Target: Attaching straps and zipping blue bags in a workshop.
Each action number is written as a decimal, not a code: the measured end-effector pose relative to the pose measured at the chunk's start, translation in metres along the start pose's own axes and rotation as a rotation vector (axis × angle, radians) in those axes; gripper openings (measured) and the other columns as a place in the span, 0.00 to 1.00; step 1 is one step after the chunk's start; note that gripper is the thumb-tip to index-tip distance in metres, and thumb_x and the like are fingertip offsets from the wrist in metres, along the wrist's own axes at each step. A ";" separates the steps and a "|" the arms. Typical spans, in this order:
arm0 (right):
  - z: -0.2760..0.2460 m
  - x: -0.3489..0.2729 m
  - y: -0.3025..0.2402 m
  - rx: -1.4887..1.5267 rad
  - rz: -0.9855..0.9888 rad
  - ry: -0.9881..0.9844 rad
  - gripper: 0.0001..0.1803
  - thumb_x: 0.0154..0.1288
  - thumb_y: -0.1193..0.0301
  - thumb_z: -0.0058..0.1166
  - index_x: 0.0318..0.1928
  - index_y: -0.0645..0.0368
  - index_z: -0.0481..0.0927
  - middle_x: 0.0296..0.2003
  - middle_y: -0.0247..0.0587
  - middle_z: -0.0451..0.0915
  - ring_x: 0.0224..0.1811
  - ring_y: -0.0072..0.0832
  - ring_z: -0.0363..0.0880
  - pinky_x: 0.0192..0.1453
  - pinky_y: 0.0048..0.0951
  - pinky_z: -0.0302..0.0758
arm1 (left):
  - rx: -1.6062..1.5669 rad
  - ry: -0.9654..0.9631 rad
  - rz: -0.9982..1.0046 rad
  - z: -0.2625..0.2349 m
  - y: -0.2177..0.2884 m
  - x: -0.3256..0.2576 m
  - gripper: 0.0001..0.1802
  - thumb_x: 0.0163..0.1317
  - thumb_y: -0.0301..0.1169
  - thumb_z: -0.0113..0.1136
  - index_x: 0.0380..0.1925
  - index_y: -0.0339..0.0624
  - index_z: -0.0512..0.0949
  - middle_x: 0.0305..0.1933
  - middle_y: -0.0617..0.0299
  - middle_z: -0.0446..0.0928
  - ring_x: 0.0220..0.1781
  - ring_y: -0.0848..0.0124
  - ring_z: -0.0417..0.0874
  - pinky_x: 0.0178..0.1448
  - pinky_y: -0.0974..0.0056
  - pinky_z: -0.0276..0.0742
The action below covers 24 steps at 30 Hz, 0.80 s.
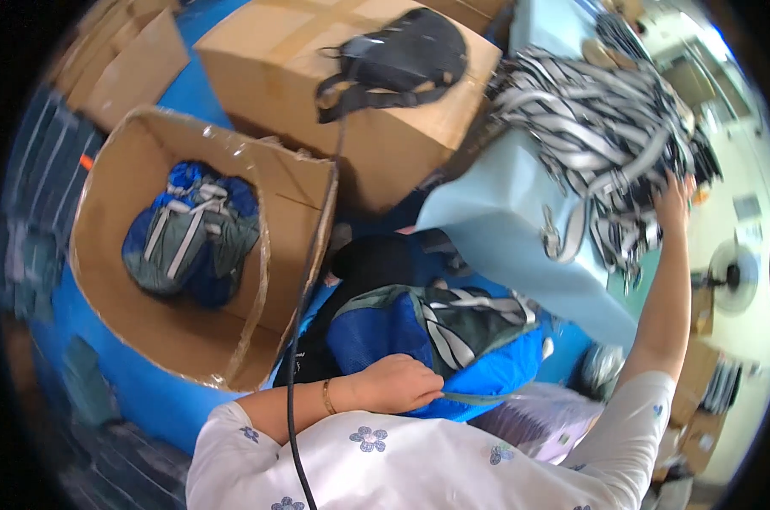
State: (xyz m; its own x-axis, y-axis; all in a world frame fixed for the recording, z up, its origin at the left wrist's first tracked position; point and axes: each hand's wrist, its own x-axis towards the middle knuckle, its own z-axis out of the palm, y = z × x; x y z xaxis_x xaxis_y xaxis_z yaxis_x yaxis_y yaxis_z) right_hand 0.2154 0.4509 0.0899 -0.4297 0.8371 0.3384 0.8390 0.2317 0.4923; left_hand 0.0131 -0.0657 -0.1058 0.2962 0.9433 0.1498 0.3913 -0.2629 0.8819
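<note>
A blue and grey-green backpack with pale straps lies across my lap. My left hand is closed on its near edge, fingers curled over the fabric. My right arm is stretched out to the far right. There my right hand touches the edge of a heap of grey and black webbing straps, its visible fingers stretched and apart. Some fingertips are hidden among the straps. Buckled strap ends hang down from the heap over a light blue sheet.
At left stands an open cardboard box with a blue and grey-green backpack inside. A black bag lies on a closed carton ahead. A dark cable runs down past my left arm. A fan stands at far right.
</note>
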 end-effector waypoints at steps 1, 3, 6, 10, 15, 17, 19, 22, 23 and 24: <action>0.000 0.006 -0.001 -0.036 0.026 0.066 0.36 0.54 0.68 0.60 0.64 0.38 0.61 0.62 0.46 0.64 0.66 0.44 0.62 0.63 0.46 0.65 | -0.013 -0.008 0.031 0.000 -0.001 -0.001 0.11 0.62 0.37 0.53 0.26 0.43 0.75 0.25 0.56 0.76 0.31 0.56 0.78 0.37 0.55 0.72; 0.001 0.013 -0.001 -0.111 0.072 0.105 0.30 0.54 0.70 0.58 0.58 0.41 0.67 0.58 0.46 0.68 0.65 0.44 0.61 0.62 0.46 0.65 | -0.060 0.009 0.028 0.001 -0.003 -0.004 0.11 0.62 0.37 0.52 0.27 0.42 0.75 0.27 0.56 0.76 0.32 0.55 0.77 0.37 0.54 0.72; 0.007 0.024 0.008 -0.062 0.117 0.110 0.22 0.55 0.70 0.58 0.52 0.49 0.69 0.54 0.41 0.69 0.61 0.42 0.66 0.59 0.45 0.68 | -0.101 0.030 0.038 -0.003 -0.006 -0.007 0.11 0.63 0.37 0.51 0.28 0.42 0.75 0.28 0.56 0.77 0.33 0.56 0.78 0.38 0.54 0.72; 0.036 0.043 0.033 0.164 0.092 0.251 0.23 0.46 0.74 0.65 0.44 0.56 0.71 0.45 0.45 0.73 0.49 0.45 0.73 0.50 0.39 0.70 | -0.124 0.008 0.045 -0.010 -0.013 -0.008 0.12 0.64 0.37 0.51 0.28 0.42 0.75 0.28 0.56 0.77 0.33 0.56 0.78 0.38 0.54 0.72; 0.067 0.058 0.057 0.207 0.053 0.272 0.23 0.46 0.72 0.66 0.43 0.59 0.70 0.40 0.50 0.76 0.45 0.49 0.75 0.49 0.43 0.71 | -0.116 0.018 0.058 -0.012 -0.018 -0.010 0.12 0.64 0.38 0.51 0.27 0.43 0.75 0.28 0.57 0.77 0.33 0.57 0.78 0.36 0.54 0.72; 0.064 0.052 0.054 0.155 -0.106 0.329 0.24 0.46 0.72 0.64 0.46 0.59 0.72 0.43 0.52 0.75 0.47 0.52 0.74 0.53 0.44 0.72 | -0.083 -0.002 0.017 -0.011 -0.017 -0.010 0.12 0.63 0.39 0.51 0.28 0.45 0.76 0.28 0.57 0.77 0.33 0.57 0.79 0.36 0.55 0.73; 0.051 0.039 0.044 0.118 0.069 0.198 0.20 0.50 0.73 0.58 0.46 0.55 0.73 0.44 0.50 0.76 0.46 0.50 0.76 0.52 0.45 0.73 | -0.081 -0.009 0.005 -0.010 -0.014 -0.010 0.12 0.62 0.40 0.52 0.28 0.47 0.77 0.27 0.57 0.77 0.33 0.57 0.79 0.35 0.55 0.73; 0.018 0.016 0.024 0.186 0.132 0.223 0.10 0.60 0.73 0.44 0.43 0.55 0.73 0.43 0.50 0.76 0.49 0.48 0.75 0.51 0.45 0.74 | -0.071 0.003 0.002 -0.010 -0.010 -0.009 0.13 0.63 0.40 0.52 0.25 0.45 0.77 0.26 0.56 0.77 0.31 0.56 0.79 0.33 0.53 0.73; 0.008 0.009 0.016 0.292 0.178 0.237 0.09 0.62 0.75 0.42 0.42 0.55 0.73 0.42 0.50 0.75 0.50 0.48 0.75 0.50 0.45 0.73 | -0.081 -0.005 -0.015 -0.011 -0.008 -0.009 0.13 0.62 0.40 0.52 0.25 0.45 0.77 0.26 0.56 0.78 0.31 0.56 0.79 0.33 0.53 0.73; -0.003 0.004 0.011 0.324 0.202 0.220 0.08 0.63 0.75 0.41 0.41 0.56 0.72 0.43 0.50 0.75 0.49 0.48 0.75 0.50 0.46 0.73 | -0.083 -0.046 -0.047 -0.012 -0.009 -0.010 0.12 0.61 0.39 0.54 0.27 0.44 0.78 0.27 0.55 0.78 0.31 0.55 0.79 0.33 0.54 0.73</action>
State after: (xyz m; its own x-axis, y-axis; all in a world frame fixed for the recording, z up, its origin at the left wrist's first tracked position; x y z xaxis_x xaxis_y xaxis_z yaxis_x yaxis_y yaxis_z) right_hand 0.2224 0.4552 0.0991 -0.2773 0.7643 0.5822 0.9599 0.2467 0.1333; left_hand -0.0037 -0.0703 -0.1095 0.3197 0.9433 0.0888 0.3324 -0.1994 0.9218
